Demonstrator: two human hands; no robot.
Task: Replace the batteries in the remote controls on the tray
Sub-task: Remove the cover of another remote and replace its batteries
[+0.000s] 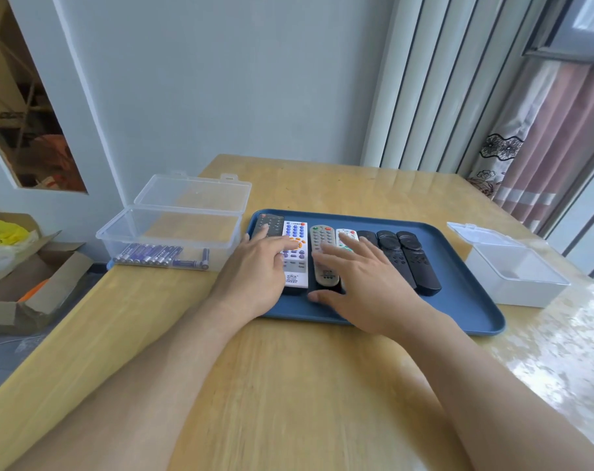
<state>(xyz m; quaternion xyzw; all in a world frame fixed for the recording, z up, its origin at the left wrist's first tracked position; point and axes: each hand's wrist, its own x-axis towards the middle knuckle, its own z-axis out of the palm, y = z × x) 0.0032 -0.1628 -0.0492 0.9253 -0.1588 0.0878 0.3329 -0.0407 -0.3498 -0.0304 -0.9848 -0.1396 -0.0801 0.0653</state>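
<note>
My left hand (pixel 255 273) and right hand (pixel 360 283) lie flat and released over the remotes (pixel 322 253) lined up on the blue tray (pixel 465 300). None looks opened; fresh batteries (pixel 159 256) wait in the box at nine o'clock.

We see a table (pixel 289 385) of pale wood grain under a glossy clear film that glares at the right. The tray (pixel 465 300) looks like matt blue plastic. The left box (pixel 173 232) is clear glossy plastic; the batteries (pixel 159 256) inside have shiny purple wrappers with metal ends. The remotes (pixel 322 256) are smooth plastic, the three black ones (pixel 414 263) matt. The cardboard box (pixel 34 294) looks rough.
</note>
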